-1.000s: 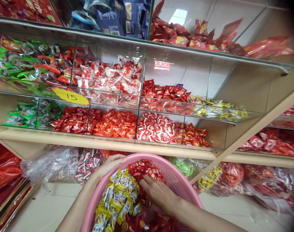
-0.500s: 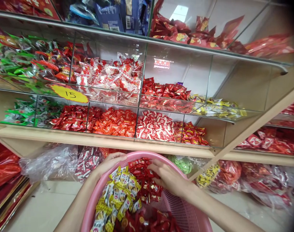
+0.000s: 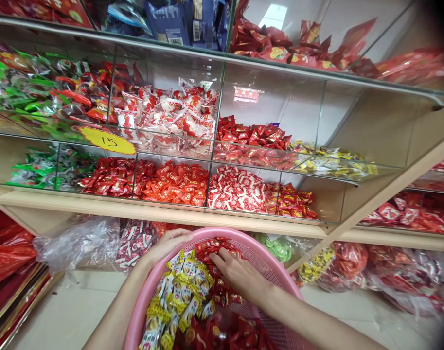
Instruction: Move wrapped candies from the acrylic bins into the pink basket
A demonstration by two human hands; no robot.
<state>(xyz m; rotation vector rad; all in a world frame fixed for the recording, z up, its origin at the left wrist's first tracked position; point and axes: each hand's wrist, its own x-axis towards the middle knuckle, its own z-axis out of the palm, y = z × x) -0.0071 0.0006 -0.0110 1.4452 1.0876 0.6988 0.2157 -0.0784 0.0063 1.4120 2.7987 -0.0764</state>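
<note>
A pink plastic basket [image 3: 139, 296] is low in front of me, tilted so that its inside shows. My left hand [image 3: 172, 241] is closed over its far left rim. Inside, my right hand [image 3: 236, 272] has its fingers bent down on red-wrapped candies [image 3: 216, 245] near the far wall; the fingertips are partly hidden among the wrappers. Yellow-and-white wrapped candies [image 3: 185, 291] fill the basket's left side. Larger dark red packets [image 3: 225, 333] lie at the near side, slightly blurred.
Glass-fronted shelves [image 3: 192, 206] of sorted wrapped candies stand beyond the basket. A yellow tag [image 3: 108, 141] reading 15 hangs at the left. Under the lowest shelf lie clear plastic bags [image 3: 79, 245] and filled bags [image 3: 347, 265]. Red bags [image 3: 8, 243] are at far left.
My right hand has moved left and slightly down within the basket, onto the red-wrapped candies. My left hand stays on the rim. The view has shifted slightly.
</note>
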